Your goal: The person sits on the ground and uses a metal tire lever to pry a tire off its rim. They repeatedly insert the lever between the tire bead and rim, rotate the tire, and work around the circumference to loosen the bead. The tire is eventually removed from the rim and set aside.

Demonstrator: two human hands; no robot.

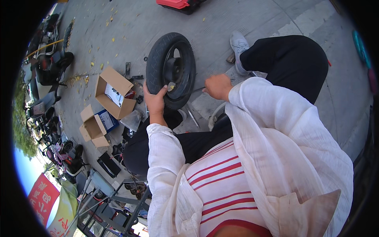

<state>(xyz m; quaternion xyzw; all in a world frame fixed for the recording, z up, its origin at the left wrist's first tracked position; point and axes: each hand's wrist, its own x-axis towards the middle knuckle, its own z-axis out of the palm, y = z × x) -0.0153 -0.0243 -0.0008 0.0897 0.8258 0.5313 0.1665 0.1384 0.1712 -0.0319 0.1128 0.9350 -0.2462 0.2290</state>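
Note:
A small black tyre on its black wheel stands upright on the pavement in front of my knees. My left hand grips the tyre's lower left tread. My right hand is closed around a thin metal tool whose tip reaches the tyre's right rim. Both arms are in white sleeves, and my black-trousered legs sit on either side.
Two open cardboard boxes and a small blue box lie left of the tyre, with loose tools and parts around them. Parked scooters line the far left. A red container sits at the top. My grey shoe rests near the tyre.

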